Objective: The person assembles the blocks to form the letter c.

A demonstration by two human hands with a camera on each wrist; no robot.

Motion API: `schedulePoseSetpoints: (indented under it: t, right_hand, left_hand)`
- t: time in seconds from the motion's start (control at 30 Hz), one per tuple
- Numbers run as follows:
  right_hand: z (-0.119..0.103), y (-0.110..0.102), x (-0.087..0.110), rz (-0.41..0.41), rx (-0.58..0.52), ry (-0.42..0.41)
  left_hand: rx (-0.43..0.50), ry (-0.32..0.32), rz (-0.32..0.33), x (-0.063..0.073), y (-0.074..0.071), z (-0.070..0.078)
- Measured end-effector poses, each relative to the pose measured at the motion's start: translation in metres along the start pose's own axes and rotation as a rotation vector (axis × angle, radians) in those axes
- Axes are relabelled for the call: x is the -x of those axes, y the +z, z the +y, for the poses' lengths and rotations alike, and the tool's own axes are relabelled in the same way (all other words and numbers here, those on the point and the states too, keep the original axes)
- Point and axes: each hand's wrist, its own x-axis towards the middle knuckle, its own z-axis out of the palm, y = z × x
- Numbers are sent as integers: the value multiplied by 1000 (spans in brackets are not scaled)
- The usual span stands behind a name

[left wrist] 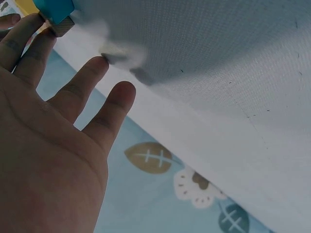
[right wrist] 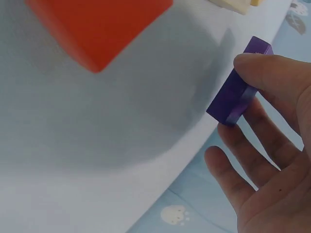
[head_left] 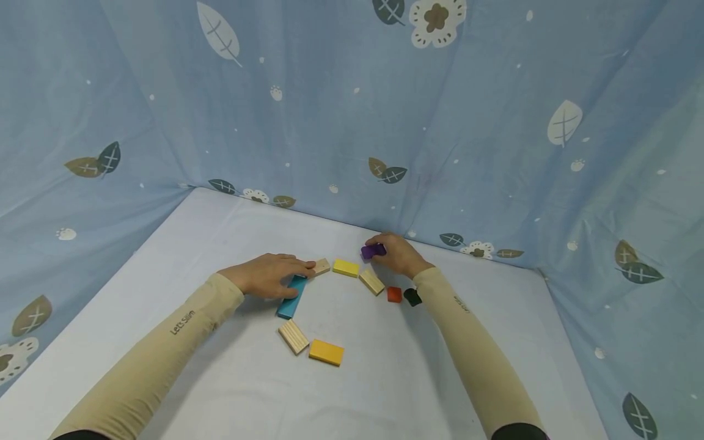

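Note:
My right hand (head_left: 398, 255) pinches a purple block (right wrist: 238, 90) between thumb and fingers, held up over the far part of the table. My left hand (head_left: 269, 275) reaches out with extended fingers, its thumb over a blue block (head_left: 291, 299) and its fingertips at a plain wooden block (head_left: 321, 267). In the left wrist view the ring and little fingers (left wrist: 116, 99) are spread and touch no block. Between the two hands lie a yellow block (head_left: 346, 267) and another plain wooden block (head_left: 371, 282), which continue the curved row.
Nearer me, a ridged wooden block (head_left: 294, 337) and an orange-yellow block (head_left: 327, 352) extend the curve. A red block (head_left: 394, 294) and a dark green block (head_left: 412, 297) lie by the right forearm. Patterned blue cloth (head_left: 330, 110) hangs behind the white table (head_left: 385, 379).

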Motion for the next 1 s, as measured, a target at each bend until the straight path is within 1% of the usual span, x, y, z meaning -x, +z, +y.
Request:
schedulePoseSetpoints:
  t: [0.17,0.27,0.37,0.63,0.77,1.0]
  right_hand:
    - [-6,-5,5,26,1,-8]
    - [-10,-8,10,40,12,-2]
    - [-14,-12,17,59,18,-16]
    - [-19,-18,41,152,21,-104]
    - [-22,-22,53,190,9,-115]
    - [-28,-26,72,223,0,-143]
  left_hand:
    - [3,-14,-1,1,1,-1]
    - [-5,-8,2,0,2,-2]
    - [-7,-8,4,0,3,-4]
    - [-4,-4,0,1,0,0]
    - [-5,3,0,1,-1,2]
    - [-1,6,3,1,0,2]
